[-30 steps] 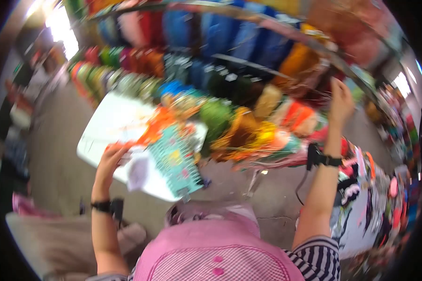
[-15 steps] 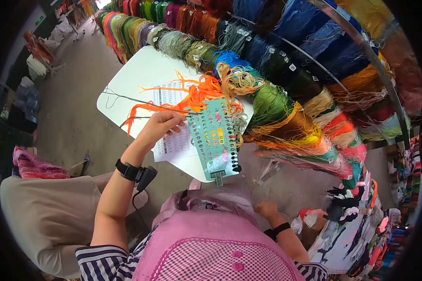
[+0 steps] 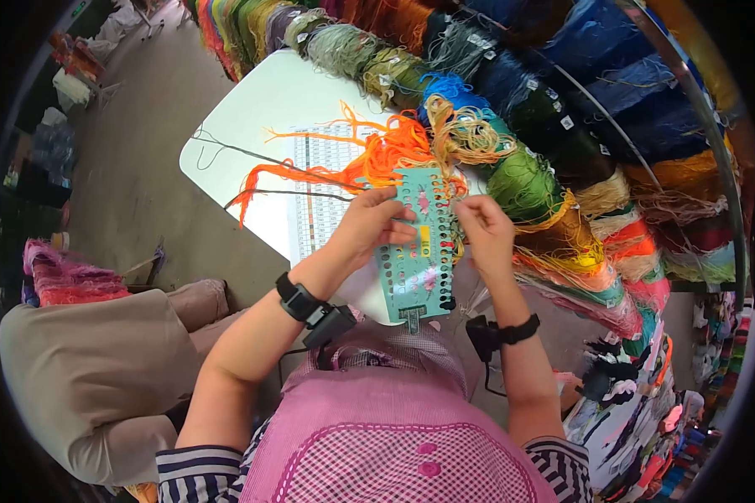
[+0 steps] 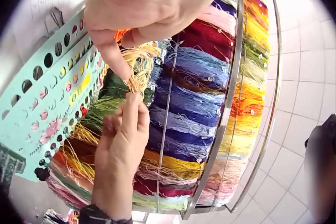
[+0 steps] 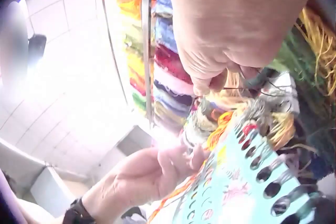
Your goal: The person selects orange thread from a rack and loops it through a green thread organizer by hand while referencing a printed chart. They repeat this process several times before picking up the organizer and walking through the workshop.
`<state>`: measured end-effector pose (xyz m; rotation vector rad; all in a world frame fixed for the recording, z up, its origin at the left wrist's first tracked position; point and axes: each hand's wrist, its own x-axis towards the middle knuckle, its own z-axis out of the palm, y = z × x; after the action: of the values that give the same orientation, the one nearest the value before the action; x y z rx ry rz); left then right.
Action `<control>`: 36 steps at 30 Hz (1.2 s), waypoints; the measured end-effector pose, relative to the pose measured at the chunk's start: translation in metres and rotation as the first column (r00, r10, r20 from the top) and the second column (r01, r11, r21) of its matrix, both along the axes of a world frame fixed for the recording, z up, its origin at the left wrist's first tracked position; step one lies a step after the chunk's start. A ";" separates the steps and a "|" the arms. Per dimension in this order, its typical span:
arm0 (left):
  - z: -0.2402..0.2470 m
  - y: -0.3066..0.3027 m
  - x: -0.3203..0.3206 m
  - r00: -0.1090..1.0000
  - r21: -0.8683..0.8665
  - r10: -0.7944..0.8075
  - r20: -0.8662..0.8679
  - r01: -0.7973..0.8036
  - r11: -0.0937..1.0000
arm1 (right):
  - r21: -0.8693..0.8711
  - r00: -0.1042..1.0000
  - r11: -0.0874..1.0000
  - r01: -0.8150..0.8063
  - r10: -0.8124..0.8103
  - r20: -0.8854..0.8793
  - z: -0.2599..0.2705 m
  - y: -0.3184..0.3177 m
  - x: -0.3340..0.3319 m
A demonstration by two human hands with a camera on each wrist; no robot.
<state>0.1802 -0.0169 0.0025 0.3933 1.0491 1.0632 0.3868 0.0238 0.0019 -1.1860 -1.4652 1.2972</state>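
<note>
A teal floral card with holes down both long sides lies over the white board. Strands fill several holes along its right edge. My left hand reaches over the card's left side, fingers loosely bent and spread. Beyond the right edge, my right hand pinches a thin dark thread, clearest in the right wrist view. Long dark threads run from the board's left edge to near my left hand. Loose orange thread lies above the card, over a printed sheet.
Hanks of coloured thread hang on a metal-railed rack to the right. A seated person's beige-clothed legs are at lower left, beside a pink bundle. Dark and coloured scraps lie on a surface at lower right.
My right hand went from the rack down to my side, then up to the card's right edge. The left hand has moved right, from the dark threads onto the card.
</note>
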 end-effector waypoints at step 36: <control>-0.024 0.008 0.022 0.891 0.302 0.154 -0.427 -0.020 0.953 | 0.024 0.998 0.999 -0.036 0.035 0.060 -0.009 0.015 -0.037</control>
<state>0.2025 -0.0089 -0.0213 0.8683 1.3288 1.2464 0.3502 0.0385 -0.0075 -1.1963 -1.5473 1.2737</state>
